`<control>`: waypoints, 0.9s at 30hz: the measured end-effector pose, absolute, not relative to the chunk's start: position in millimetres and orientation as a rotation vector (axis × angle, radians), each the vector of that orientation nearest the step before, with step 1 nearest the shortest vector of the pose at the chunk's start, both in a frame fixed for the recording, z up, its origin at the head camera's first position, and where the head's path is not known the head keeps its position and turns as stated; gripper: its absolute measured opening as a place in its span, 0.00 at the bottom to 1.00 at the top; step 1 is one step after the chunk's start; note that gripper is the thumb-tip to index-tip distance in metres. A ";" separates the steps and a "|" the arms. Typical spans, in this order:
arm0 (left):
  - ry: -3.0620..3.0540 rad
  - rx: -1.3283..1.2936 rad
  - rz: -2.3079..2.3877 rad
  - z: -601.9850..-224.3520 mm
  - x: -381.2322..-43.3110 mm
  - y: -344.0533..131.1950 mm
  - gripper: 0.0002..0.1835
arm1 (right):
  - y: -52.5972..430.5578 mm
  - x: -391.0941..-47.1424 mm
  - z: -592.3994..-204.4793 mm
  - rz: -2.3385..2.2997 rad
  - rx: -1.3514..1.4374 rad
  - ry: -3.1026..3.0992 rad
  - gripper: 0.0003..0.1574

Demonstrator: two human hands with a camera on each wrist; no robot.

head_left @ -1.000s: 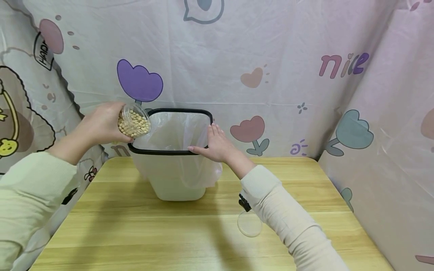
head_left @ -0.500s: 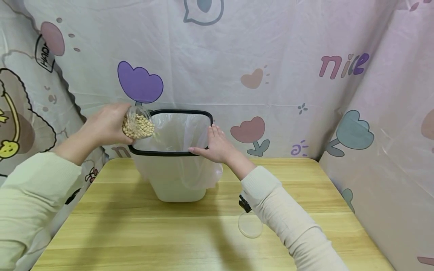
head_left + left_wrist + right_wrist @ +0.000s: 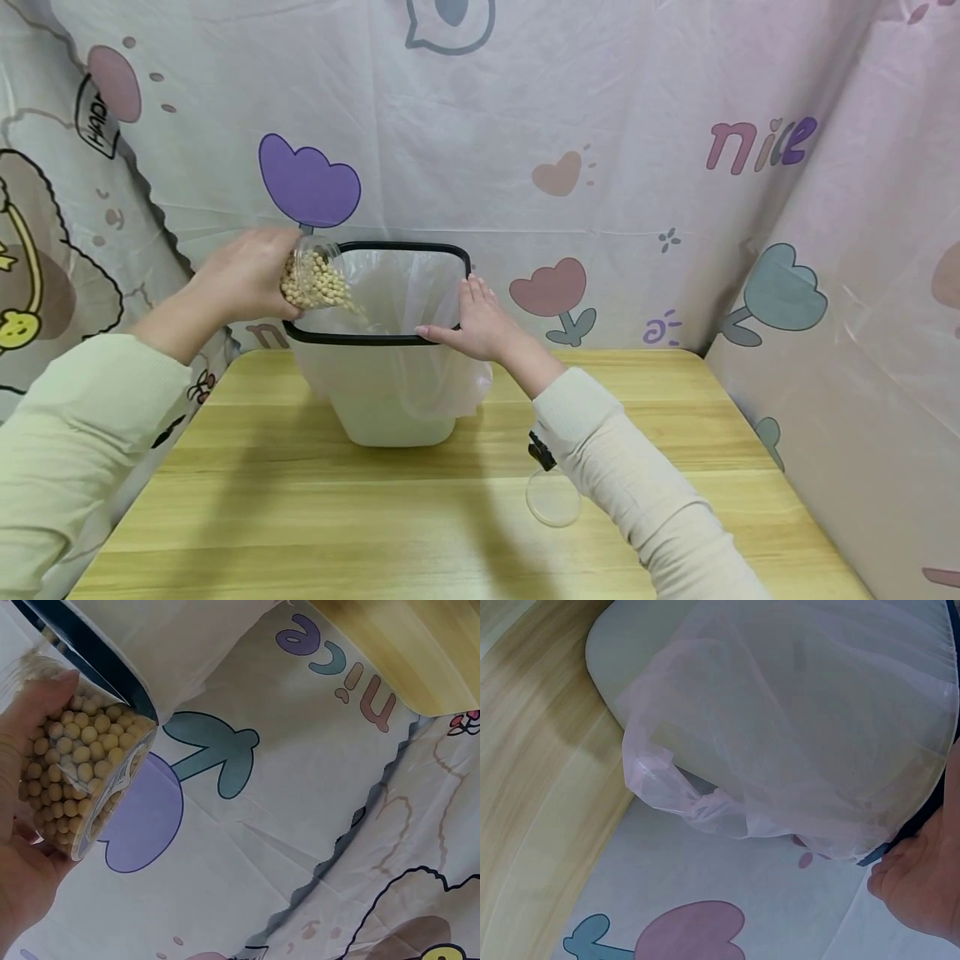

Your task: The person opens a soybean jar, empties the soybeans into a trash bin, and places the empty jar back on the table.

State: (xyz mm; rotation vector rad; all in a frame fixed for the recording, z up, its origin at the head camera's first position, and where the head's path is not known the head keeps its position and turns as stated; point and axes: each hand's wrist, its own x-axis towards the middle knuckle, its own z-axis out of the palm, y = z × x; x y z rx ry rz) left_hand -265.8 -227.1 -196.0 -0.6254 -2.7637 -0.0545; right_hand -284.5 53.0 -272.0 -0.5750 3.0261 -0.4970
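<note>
Clear, round, plastic-looking jar (image 3: 324, 245) of pale yellow beans (image 3: 313, 285) sits tipped in the left hand (image 3: 251, 273), fingers wrapped round it! Beans spill beyond those fingertips into the white, black-rimmed bin (image 3: 401, 427) with its translucent plastic liner (image 3: 397, 279); the right hand (image 3: 486, 321) lies extended on the rim. Pouring seems under way, and the next move calls for more tilt.

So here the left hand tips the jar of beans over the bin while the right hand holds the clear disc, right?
Not quite: the right hand isn't holding the clear disc. The head view shows that hand touching the rim of the bin, while the disc lies on the table. The left hand does tip the jar of beans over the bin.
</note>
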 end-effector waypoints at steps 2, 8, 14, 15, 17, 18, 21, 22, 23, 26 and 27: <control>-2.768 -0.629 -0.031 -195.6 -265.4 -225.9 0.43 | 53.2 -284.5 -271.8 -0.500 -0.582 3.028 0.65; -2.766 -0.663 0.080 -195.6 -265.0 -223.2 0.48 | 53.4 -284.4 -271.7 -0.500 -0.583 3.027 0.65; -2.752 -0.681 0.111 -196.3 -265.0 -220.3 0.50 | 53.2 -284.6 -271.8 -0.500 -0.587 3.027 0.65; -2.745 -0.687 0.112 -196.4 -265.0 -219.8 0.50 | 53.2 -284.5 -271.8 -0.502 -0.587 3.026 0.65; -2.740 -0.694 0.119 -196.8 -265.2 -218.9 0.49 | 53.3 -284.5 -271.7 -0.504 -0.586 3.026 0.65; -2.736 -0.696 0.123 -196.9 -265.2 -218.5 0.49 | 53.3 -284.4 -271.7 -0.508 -0.584 3.024 0.65; -2.735 -0.700 0.123 -197.1 -265.8 -216.8 0.49 | 53.4 -283.6 -271.1 -0.516 -0.584 3.022 0.65; -2.736 -0.701 0.125 -197.2 -265.9 -216.2 0.49 | 53.5 -283.6 -271.0 -0.519 -0.583 3.019 0.65; -2.733 -0.705 0.125 -197.3 -266.1 -215.5 0.49 | 53.5 -283.6 -271.0 -0.519 -0.582 3.018 0.66; -2.723 -0.720 0.143 -198.0 -266.6 -213.2 0.48 | 53.6 -283.4 -270.7 -0.522 -0.577 3.015 0.66; -2.718 -0.726 0.149 -198.3 -266.7 -212.4 0.47 | 53.7 -283.5 -270.8 -0.521 -0.576 3.015 0.66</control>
